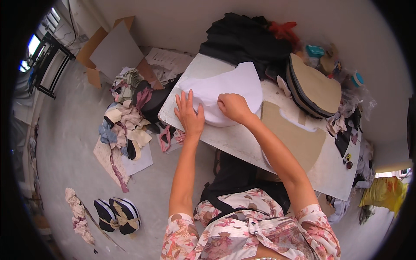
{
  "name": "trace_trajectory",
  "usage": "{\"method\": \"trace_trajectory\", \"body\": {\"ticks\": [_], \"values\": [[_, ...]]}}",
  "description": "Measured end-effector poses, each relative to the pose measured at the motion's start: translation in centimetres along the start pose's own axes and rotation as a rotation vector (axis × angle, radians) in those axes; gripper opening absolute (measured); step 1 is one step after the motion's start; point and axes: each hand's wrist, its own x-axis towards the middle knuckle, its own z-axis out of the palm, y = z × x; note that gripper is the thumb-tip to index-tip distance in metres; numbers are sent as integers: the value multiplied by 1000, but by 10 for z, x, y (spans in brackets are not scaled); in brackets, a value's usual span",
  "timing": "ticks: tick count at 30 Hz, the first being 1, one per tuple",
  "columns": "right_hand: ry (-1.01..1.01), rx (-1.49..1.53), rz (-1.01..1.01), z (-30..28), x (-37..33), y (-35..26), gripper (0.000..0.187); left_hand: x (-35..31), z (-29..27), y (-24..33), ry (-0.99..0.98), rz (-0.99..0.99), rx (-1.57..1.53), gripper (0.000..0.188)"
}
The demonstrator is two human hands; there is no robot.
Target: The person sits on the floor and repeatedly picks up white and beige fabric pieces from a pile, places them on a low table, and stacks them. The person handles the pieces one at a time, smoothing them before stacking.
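Observation:
A white curved piece [240, 82], like a cut sheet of fabric or foam, lies at the left end of the white table [225, 141]. My left hand [189, 115] rests on its near left part with the fingers stretched and spread. Against its middle, near a crease, is my right hand [234, 107], its fingers curled closed. Whatever those fingers may hold is hidden. Just right of the white piece lies a flat tan curved piece [294, 141] with a white-edged cutout. Beyond that sits a stack of tan rounded pieces [318, 89] with dark sides.
Black fabric [238, 41] is heaped at the table's back edge, near a red cloth [284, 31]. Fabric scraps [123, 119] and an open cardboard box [115, 47] are on the floor at left. A pair of dark shoes [117, 214] stands at lower left.

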Motion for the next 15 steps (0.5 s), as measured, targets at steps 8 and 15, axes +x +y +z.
{"method": "trace_trajectory", "body": {"ticks": [8, 15], "values": [[-15, 601, 284, -49, -1, 32, 18, -5, 9, -11, -15, 1, 89, 42], [1, 337, 2, -22, -5, 9, 14, 11, -27, 40, 58, -117, -286, 36]]}}
